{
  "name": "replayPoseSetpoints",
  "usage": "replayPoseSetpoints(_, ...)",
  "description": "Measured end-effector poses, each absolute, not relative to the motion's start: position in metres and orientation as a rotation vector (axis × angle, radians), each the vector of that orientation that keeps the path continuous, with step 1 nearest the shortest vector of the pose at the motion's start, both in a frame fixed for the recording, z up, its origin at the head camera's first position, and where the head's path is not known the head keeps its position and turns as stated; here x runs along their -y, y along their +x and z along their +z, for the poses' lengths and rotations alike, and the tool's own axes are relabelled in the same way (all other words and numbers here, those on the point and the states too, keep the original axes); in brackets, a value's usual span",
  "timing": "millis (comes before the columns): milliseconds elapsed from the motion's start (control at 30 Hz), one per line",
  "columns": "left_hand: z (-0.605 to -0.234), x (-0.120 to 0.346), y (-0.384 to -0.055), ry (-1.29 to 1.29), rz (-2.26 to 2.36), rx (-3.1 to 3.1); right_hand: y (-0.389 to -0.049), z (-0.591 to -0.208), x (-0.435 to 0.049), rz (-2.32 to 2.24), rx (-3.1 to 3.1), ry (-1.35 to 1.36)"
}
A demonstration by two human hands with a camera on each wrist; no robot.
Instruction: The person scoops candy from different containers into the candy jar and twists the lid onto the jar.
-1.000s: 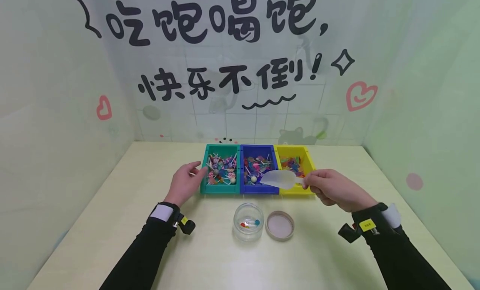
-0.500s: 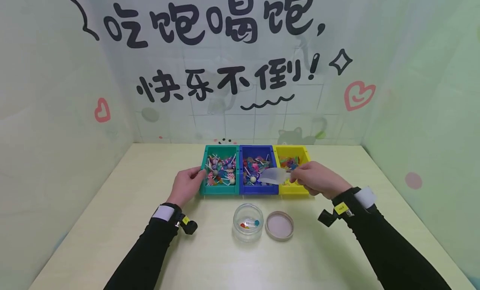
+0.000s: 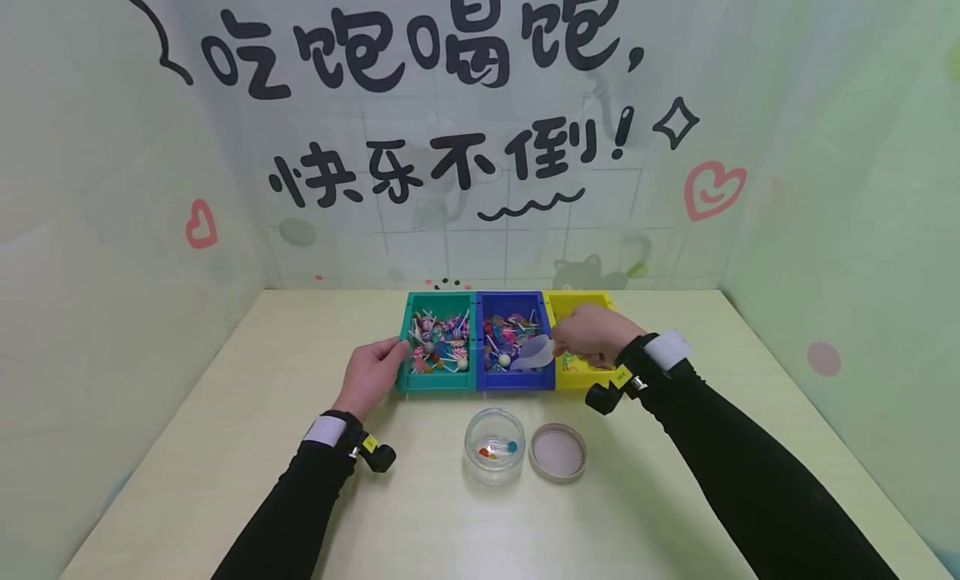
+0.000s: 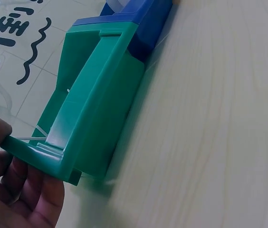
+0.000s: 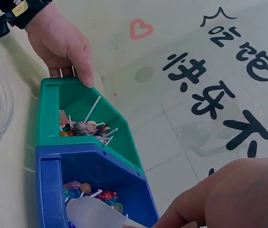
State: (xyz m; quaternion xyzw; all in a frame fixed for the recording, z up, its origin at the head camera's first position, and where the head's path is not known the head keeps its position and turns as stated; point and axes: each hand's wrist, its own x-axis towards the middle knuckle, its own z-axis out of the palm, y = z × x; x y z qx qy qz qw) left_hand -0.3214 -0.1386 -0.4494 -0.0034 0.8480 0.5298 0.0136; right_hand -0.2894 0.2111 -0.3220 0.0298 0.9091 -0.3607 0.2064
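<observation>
My left hand (image 3: 369, 373) grips the left edge of the green bin (image 3: 437, 383), thumb over the rim and fingers below it in the left wrist view. My right hand (image 3: 597, 333) holds a translucent white scoop (image 5: 93, 213) by its handle. The scoop's blade dips into the blue bin (image 3: 516, 382), overlapping small coloured beads and tiny lollipops (image 5: 108, 195). More little lollipops and candy-like pieces (image 3: 442, 338) fill the green bin. The yellow bin (image 3: 581, 382), joined at the right, is partly hidden by my right hand.
In front of the bins stands a clear round jar (image 3: 494, 448) with a few coloured pieces inside. Beside it on the right lies a round lid (image 3: 558, 452). Behind the bins, a printed curtain (image 3: 465, 255) closes off the table's back edge.
My right hand has moved left and slightly forward, bringing the scoop lower into the blue bin. My left hand has taken hold of the green bin's edge.
</observation>
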Motion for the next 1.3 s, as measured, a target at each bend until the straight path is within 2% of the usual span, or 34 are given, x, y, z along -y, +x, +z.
replayPoseSetpoints(167,-0.451,0.141,-0.321,0.008,1.666,-2.631,-0.292,-0.329,-0.2,-1.057,-2.53,0.113)
replayPoseSetpoints(667,-0.448,0.14,-0.321,0.031,1.685,-2.624,-0.278,-0.383,-0.174,-1.496,-2.412,0.32)
replayPoseSetpoints(967,-0.452,0.143,-0.321,0.023,1.691,-2.603,-0.29,-0.398,-0.154,-1.501,-2.429,0.324)
replayPoseSetpoints(1300,-0.45,0.141,-0.32,0.006,1.689,-2.609,-0.296,-0.405,-0.155,-1.634,-2.325,0.36)
